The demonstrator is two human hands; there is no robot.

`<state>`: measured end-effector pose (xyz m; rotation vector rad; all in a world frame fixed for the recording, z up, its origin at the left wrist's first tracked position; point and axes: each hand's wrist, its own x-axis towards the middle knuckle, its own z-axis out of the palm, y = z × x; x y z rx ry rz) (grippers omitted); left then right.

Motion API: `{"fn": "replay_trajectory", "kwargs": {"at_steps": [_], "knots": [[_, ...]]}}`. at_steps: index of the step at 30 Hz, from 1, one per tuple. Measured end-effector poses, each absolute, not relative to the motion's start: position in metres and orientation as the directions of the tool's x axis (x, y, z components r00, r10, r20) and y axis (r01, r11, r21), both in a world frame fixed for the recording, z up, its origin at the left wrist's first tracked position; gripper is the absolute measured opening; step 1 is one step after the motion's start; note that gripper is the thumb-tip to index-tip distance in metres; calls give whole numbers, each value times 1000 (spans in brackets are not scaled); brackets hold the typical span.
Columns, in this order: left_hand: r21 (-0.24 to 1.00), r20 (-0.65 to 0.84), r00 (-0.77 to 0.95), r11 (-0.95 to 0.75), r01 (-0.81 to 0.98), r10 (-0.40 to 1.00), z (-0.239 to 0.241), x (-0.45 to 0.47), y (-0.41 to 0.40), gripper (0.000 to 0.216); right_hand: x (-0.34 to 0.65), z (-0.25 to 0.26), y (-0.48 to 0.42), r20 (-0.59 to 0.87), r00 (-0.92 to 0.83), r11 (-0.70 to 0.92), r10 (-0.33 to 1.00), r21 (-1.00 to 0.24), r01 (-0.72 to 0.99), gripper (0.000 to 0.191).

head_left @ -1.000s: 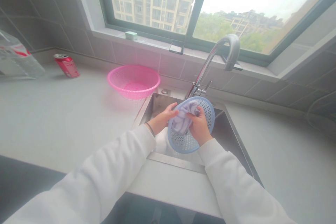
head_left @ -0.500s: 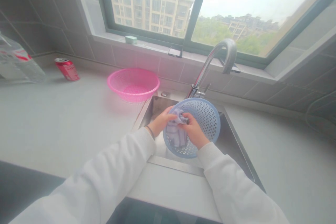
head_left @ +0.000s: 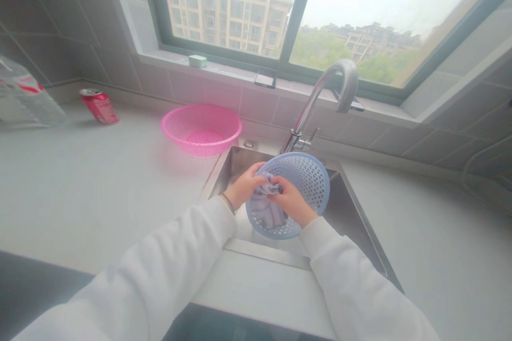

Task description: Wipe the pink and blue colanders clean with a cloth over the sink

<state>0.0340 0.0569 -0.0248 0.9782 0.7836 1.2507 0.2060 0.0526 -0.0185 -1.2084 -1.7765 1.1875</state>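
Note:
A pale lavender cloth with darker stripes (head_left: 268, 213) is bunched at its top and hangs down over the inside of a light blue perforated plastic basket (head_left: 315, 181). My left hand (head_left: 244, 188) is closed on the cloth's upper left part, right by the basket's rim; whether its fingers also hold the rim is hidden. From the right, my right hand (head_left: 295, 203) pinches the bunched top of the cloth, its thumb and fingers close to the left thumb. The basket leans tilted in the steel sink (head_left: 352, 224), below the faucet (head_left: 347, 82).
Left of the sink, a pink perforated basket (head_left: 201, 127) stands on the white counter (head_left: 100, 186). Farther left are a red can (head_left: 100, 106) and a clear plastic bottle (head_left: 34, 98). A small pale green block (head_left: 197, 61) sits on the windowsill.
The blue basket has shifted slightly left and tilted a little. The cloth's top is more crumpled between my hands, and my right hand has moved slightly left and down.

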Motion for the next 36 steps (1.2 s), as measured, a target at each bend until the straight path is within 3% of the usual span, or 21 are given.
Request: {"fn": "replay_trajectory", "kwargs": {"at_steps": [3,7,10,12,15,17,22,26,29,32,36], "knots": [[912,67,188,17,-410,980,-22,35,53,47,207,-17,58,82,-222,120,972,-980,161,35],[931,49,148,9,-365,988,-20,34,50,46,205,-16,52,13,-562,310,827,-845,436,21],[953,-2,171,54,-297,985,-21,34,50,56,206,-18,47,-69,-671,401,738,-754,520,20],[958,-16,195,71,-278,981,-21,36,51,62,207,-19,47,-30,-603,352,797,-789,504,18],[947,0,185,60,-317,983,-20,39,53,60,206,-21,52,90,-334,211,938,-914,345,24],[934,25,143,28,-355,989,-19,39,53,54,204,-20,54,116,-284,202,952,-934,295,26],[947,20,105,14,-321,994,-20,34,53,51,202,-19,48,-36,-598,358,801,-771,526,22],[958,15,175,37,-286,985,-19,35,50,59,205,-18,44,-71,-621,362,780,-759,541,22],[965,32,209,25,-262,977,-17,37,48,67,204,-19,48,68,-407,237,911,-894,380,19],[977,133,185,-98,-188,974,-18,37,47,82,201,-19,55,108,-142,110,984,-994,7,36],[979,200,186,-192,-65,962,-26,37,48,104,202,-15,61,13,19,20,1000,-909,-417,52]]}}
